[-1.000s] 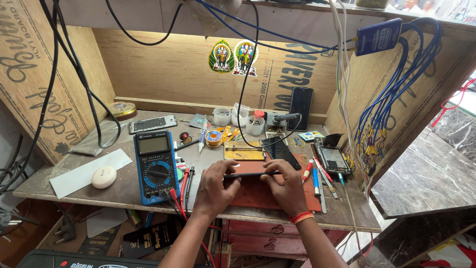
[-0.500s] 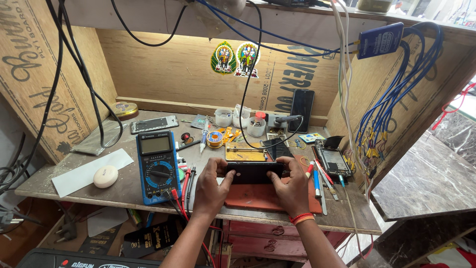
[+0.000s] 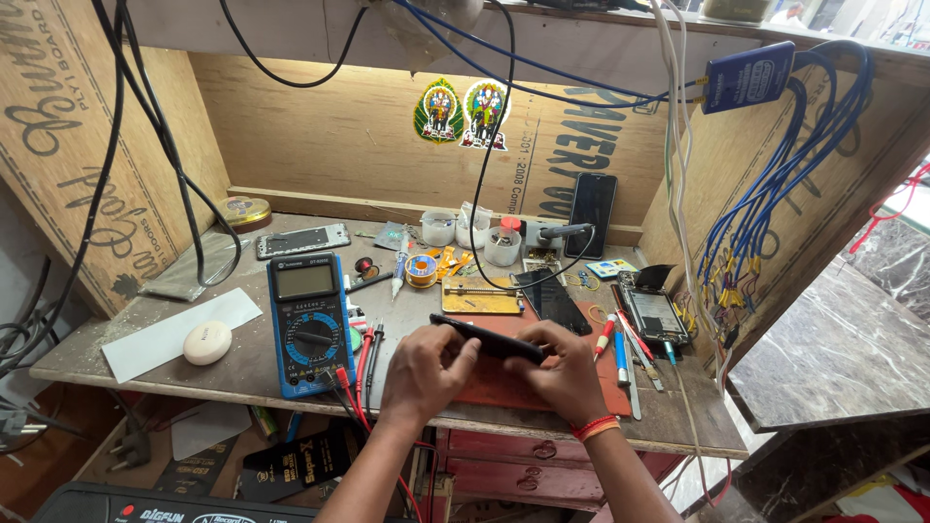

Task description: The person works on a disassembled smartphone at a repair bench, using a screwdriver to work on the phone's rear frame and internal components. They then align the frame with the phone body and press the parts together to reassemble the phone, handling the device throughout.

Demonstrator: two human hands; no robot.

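Observation:
Both my hands hold a black phone [image 3: 487,340] edge-on, a little above a red work mat [image 3: 504,384] at the front of the bench. My left hand [image 3: 424,370] grips its left end, thumb on top. My right hand [image 3: 565,373], with a red and orange band at the wrist, grips the right end. The phone is tilted, left end higher.
A blue multimeter [image 3: 306,320] with red and black leads lies left of my hands. A white oval object [image 3: 207,342] rests on a white sheet. Screwdrivers and an opened phone [image 3: 654,315] lie right. Small cups, solder and another black phone [image 3: 591,202] stand at the back. Cables hang overhead.
The phone has been lifted off the mat and turned from flat to edge-on between my hands; both hands have drawn slightly toward me.

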